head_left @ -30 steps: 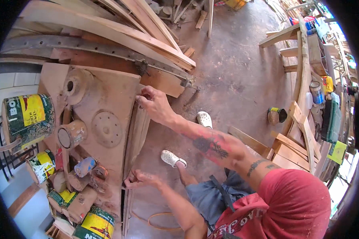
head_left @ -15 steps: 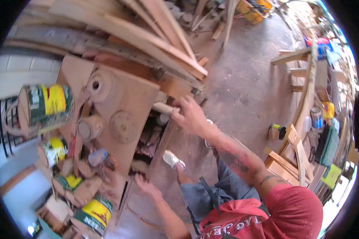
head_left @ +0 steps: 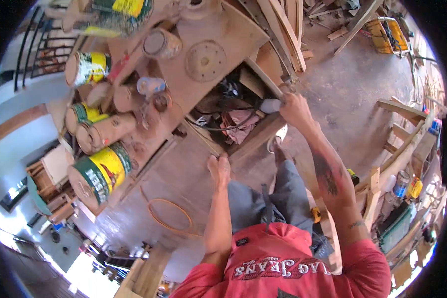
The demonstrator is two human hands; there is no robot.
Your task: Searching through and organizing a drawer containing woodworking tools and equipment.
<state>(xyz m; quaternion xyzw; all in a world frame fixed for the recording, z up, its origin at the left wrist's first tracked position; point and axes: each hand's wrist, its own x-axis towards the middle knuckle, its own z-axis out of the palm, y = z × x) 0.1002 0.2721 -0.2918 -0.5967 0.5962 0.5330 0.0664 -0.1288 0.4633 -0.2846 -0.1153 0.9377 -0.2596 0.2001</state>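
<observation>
A wooden drawer [head_left: 253, 138] sticks out from under a dusty wooden workbench [head_left: 184, 69]. My left hand [head_left: 219, 170] is closed on the drawer's near left corner. My right hand [head_left: 296, 108] grips its right side, near the front corner. Inside the drawer lie a crumpled pinkish cloth [head_left: 237, 124], a black cable [head_left: 218, 130] and a white rounded container [head_left: 270, 105] close to my right hand. Dark items farther back are too shaded to make out.
On the bench top stand a round flanged disc [head_left: 205, 60], a dusty can [head_left: 160, 43] and several green-and-yellow cans, one large can [head_left: 102, 174] at the near edge. An orange hose [head_left: 171, 216] loops on the floor. Planks [head_left: 283, 30] lean beyond; a yellow crate [head_left: 386, 36] sits far right.
The drawer has come out farther toward me, exposing its contents. My left hand has moved onto its corner, and my right hand now holds its side. The view has shifted.
</observation>
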